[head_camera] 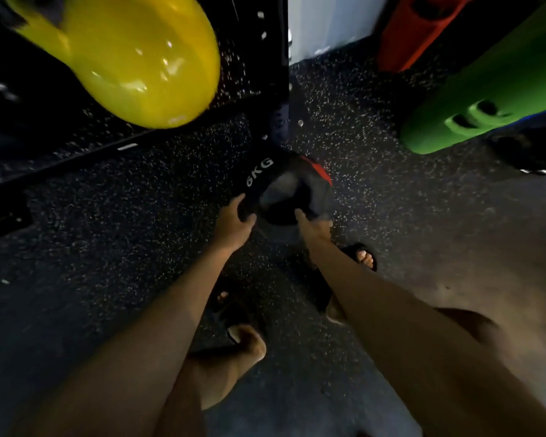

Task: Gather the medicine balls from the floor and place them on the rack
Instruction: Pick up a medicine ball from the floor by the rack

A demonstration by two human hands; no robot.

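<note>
- One black 6KG medicine ball (273,179), held on two sides.
- Left hand (237,223) curled round its left edge, right hand (314,224) clasping the right.
- One yellow kettlebell (133,58) near black rack (271,74).

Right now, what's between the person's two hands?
The black medicine ball marked 6KG. The left hand holds one side and the right hand holds the other, as the head view shows.
</note>
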